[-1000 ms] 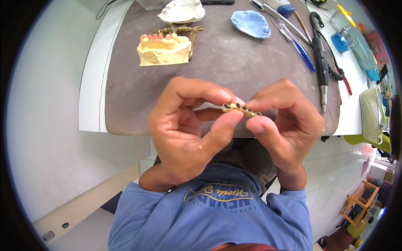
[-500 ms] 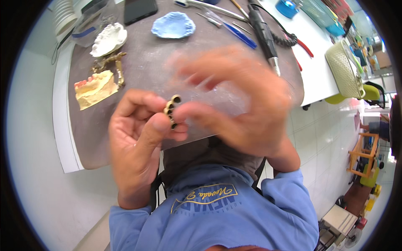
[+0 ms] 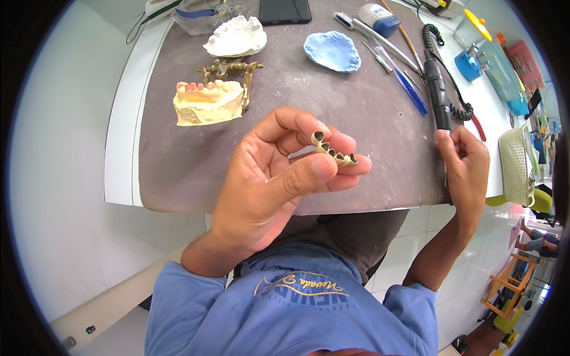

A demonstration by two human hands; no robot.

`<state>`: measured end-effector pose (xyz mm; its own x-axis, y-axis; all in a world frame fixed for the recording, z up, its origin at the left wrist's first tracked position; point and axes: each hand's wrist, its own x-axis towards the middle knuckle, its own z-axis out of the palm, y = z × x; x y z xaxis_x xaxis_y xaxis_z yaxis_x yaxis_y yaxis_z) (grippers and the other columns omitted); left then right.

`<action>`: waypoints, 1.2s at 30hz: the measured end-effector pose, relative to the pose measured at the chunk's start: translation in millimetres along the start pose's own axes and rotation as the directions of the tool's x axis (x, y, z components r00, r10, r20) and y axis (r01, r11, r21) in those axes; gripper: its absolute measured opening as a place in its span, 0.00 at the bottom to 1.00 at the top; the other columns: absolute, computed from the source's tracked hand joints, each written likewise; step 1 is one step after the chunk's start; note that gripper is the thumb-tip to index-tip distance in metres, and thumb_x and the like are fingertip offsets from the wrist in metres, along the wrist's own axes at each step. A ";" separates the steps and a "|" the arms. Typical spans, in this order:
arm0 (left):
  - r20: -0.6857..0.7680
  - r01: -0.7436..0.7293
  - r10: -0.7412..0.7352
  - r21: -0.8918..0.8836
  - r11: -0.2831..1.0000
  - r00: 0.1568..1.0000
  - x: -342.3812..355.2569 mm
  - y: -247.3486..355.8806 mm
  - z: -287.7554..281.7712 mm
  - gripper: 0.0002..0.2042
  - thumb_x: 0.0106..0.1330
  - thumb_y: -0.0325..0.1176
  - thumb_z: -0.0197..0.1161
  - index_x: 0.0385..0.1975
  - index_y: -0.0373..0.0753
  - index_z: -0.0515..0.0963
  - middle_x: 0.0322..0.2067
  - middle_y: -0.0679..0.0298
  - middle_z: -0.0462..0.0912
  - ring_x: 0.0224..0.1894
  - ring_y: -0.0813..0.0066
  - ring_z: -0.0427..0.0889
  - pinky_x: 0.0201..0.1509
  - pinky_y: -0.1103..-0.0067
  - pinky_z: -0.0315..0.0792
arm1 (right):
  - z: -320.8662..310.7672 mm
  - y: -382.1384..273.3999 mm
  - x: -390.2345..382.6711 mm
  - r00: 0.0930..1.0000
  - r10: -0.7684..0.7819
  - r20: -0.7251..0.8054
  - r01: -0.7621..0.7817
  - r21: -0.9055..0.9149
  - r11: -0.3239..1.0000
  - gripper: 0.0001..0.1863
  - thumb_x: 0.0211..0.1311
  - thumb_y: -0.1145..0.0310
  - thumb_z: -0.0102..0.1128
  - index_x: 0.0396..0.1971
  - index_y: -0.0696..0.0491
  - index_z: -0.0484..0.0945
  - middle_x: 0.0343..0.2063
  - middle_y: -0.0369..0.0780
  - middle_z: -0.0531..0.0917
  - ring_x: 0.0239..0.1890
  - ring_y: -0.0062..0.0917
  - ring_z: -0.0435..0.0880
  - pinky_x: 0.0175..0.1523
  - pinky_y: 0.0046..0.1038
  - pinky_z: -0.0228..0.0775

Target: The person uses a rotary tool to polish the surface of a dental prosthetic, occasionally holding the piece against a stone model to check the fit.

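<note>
My left hand (image 3: 261, 178) is raised over the table's near edge. Thumb and fingertips pinch a cream dental bridge (image 3: 323, 145), its dark hollow crown openings facing up. A translucent strip (image 3: 303, 152) shows between the palm and the bridge; whether it is held is unclear. At the right edge of the mat, my right hand (image 3: 468, 160) is closed round the lower metal end of a black dental handpiece (image 3: 437, 89), partly hiding that end. Left of centre, a yellow dental model with pink-red teeth (image 3: 209, 107) is beside a brass articulator (image 3: 248, 89).
A white plaster model (image 3: 236, 37) and a blue moulded piece (image 3: 332, 52) lie farther back, near a dark phone (image 3: 285, 10). Several slim tools and a blue pen (image 3: 409, 95) lie left of the handpiece. A woven basket (image 3: 515, 160) stands at the right.
My right hand has left the bridge and moved right to the handpiece, closing on it. My left hand still holds the bridge, now turned differently. The view has shifted.
</note>
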<state>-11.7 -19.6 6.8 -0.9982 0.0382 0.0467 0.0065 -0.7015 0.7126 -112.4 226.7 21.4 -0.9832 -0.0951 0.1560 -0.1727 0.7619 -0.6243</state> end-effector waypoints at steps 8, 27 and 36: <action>-0.085 -0.059 0.063 0.050 0.997 0.994 -0.7 -2.7 4.1 0.18 0.61 0.29 0.61 0.48 0.35 0.65 0.37 0.59 0.77 0.41 0.60 0.82 0.43 0.72 0.82 | 1.0 8.3 -6.7 0.998 -0.044 0.041 -0.010 0.836 0.548 0.17 0.63 0.56 0.55 0.26 0.56 0.70 0.20 0.30 0.68 0.18 0.08 0.60 0.21 0.14 0.45; -0.220 -0.089 0.116 0.131 0.987 0.969 -1.7 -6.1 8.3 0.21 0.58 0.31 0.64 0.48 0.34 0.65 0.35 0.58 0.79 0.39 0.66 0.82 0.39 0.81 0.82 | 76.3 -69.2 -51.5 0.828 -0.415 -0.377 0.534 0.758 0.375 0.14 0.55 0.65 0.63 0.34 0.56 0.70 0.23 0.41 0.75 0.33 0.35 0.80 0.46 0.38 0.74; -0.195 -0.127 0.164 0.190 0.974 0.967 -1.0 -9.1 8.8 0.21 0.58 0.32 0.65 0.48 0.33 0.65 0.35 0.58 0.79 0.38 0.67 0.82 0.38 0.81 0.82 | 77.1 -69.2 -52.9 0.838 -0.432 -0.332 0.503 0.777 0.379 0.14 0.55 0.65 0.64 0.34 0.56 0.70 0.23 0.41 0.75 0.38 0.39 0.81 0.49 0.42 0.74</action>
<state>-10.2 -7.0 6.4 -0.9759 -0.2168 0.0253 0.1441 -0.5527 0.8208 -53.1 129.6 -2.7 -0.7298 -0.1960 0.6550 -0.6064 -0.2569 -0.7525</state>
